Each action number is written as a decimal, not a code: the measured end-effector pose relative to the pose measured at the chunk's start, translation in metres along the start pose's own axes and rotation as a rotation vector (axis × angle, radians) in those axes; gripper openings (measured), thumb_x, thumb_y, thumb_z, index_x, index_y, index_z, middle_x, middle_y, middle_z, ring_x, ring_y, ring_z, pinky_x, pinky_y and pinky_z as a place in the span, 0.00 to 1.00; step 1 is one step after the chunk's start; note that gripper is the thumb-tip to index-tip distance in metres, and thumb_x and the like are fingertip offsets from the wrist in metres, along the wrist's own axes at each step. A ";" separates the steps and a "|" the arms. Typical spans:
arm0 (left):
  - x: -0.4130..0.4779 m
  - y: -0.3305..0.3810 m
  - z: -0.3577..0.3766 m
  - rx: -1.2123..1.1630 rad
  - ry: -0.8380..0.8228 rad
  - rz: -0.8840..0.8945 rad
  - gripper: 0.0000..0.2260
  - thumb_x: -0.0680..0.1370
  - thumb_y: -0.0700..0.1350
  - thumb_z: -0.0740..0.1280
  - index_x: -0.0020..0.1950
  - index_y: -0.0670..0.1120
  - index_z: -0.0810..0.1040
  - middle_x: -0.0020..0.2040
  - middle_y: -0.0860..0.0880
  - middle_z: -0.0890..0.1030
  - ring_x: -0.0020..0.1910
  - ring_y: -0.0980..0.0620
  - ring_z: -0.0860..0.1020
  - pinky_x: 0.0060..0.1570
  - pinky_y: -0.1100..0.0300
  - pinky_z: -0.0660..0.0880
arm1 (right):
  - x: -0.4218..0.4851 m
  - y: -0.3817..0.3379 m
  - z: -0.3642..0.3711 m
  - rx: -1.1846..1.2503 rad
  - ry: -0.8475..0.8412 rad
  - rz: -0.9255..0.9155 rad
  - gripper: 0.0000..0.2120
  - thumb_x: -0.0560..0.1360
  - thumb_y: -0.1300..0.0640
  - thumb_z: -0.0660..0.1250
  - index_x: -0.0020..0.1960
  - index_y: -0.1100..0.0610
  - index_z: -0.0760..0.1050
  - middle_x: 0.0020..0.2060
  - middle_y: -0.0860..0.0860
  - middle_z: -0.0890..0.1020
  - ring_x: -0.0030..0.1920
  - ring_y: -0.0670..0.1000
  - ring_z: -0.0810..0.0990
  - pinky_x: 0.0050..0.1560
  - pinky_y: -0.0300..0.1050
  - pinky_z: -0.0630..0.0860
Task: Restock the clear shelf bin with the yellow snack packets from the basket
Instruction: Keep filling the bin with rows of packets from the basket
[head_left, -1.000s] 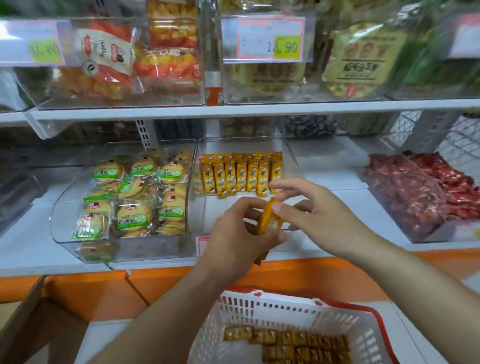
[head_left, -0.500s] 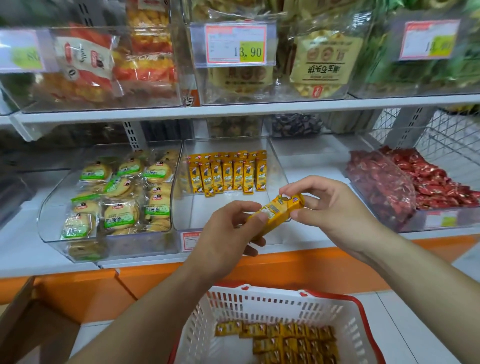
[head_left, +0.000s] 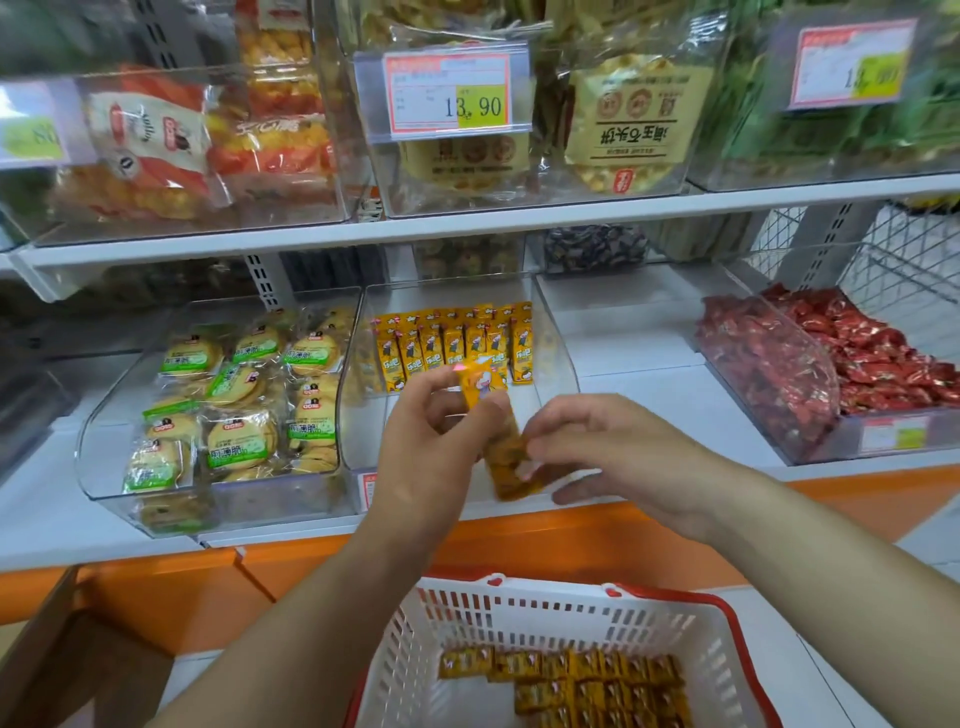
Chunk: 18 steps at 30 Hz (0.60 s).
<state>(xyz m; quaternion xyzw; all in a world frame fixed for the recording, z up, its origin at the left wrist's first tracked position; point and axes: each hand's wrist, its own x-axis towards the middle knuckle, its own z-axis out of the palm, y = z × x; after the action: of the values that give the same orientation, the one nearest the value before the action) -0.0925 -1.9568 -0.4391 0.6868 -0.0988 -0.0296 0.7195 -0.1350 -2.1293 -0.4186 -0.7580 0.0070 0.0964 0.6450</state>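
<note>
Yellow snack packets (head_left: 506, 462): you hold a small bunch between both hands, in the air just in front of the clear shelf bin (head_left: 563, 364), above the basket (head_left: 524, 605); exact count cannot be read.
Left hand (head_left: 428, 447): fingers curled round the upper end of the bunch, printed face toward you.
Right hand (head_left: 618, 457): fingertips pinch the lower end; this likely squares the bunch so that it goes in as one block.
Standing row (head_left: 452, 345): packets upright at the back of the bin, faces forward; the front floor of the bin is bare, so new stock fits ahead of the row.
Basket stock (head_left: 576, 680): many packets lie flat, so the task looks far from done.
Next move: turn the bunch upright and match the label direction.
</note>
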 end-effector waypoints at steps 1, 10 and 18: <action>0.001 0.001 0.000 0.008 0.004 -0.007 0.16 0.76 0.50 0.73 0.62 0.51 0.76 0.47 0.49 0.86 0.46 0.54 0.85 0.44 0.61 0.81 | 0.001 0.000 0.004 -0.012 -0.007 0.002 0.02 0.76 0.56 0.70 0.46 0.53 0.82 0.43 0.51 0.87 0.45 0.51 0.86 0.48 0.47 0.82; -0.001 0.009 0.004 0.066 -0.002 -0.009 0.22 0.69 0.58 0.71 0.60 0.51 0.79 0.49 0.47 0.87 0.48 0.49 0.86 0.45 0.55 0.83 | 0.013 -0.003 0.000 -0.050 0.056 -0.261 0.26 0.75 0.58 0.73 0.66 0.38 0.71 0.52 0.45 0.83 0.48 0.49 0.85 0.48 0.47 0.84; 0.062 0.002 0.025 0.368 -0.094 0.041 0.07 0.82 0.52 0.66 0.50 0.51 0.81 0.41 0.54 0.83 0.36 0.58 0.81 0.35 0.62 0.76 | 0.029 0.007 -0.034 0.014 0.316 -0.200 0.23 0.68 0.62 0.79 0.55 0.48 0.71 0.50 0.53 0.83 0.41 0.52 0.85 0.41 0.48 0.83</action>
<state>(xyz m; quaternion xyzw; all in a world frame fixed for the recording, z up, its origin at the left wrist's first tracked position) -0.0368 -1.9918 -0.4298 0.8024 -0.1498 -0.0285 0.5769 -0.1027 -2.1599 -0.4248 -0.7560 0.0335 -0.0884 0.6477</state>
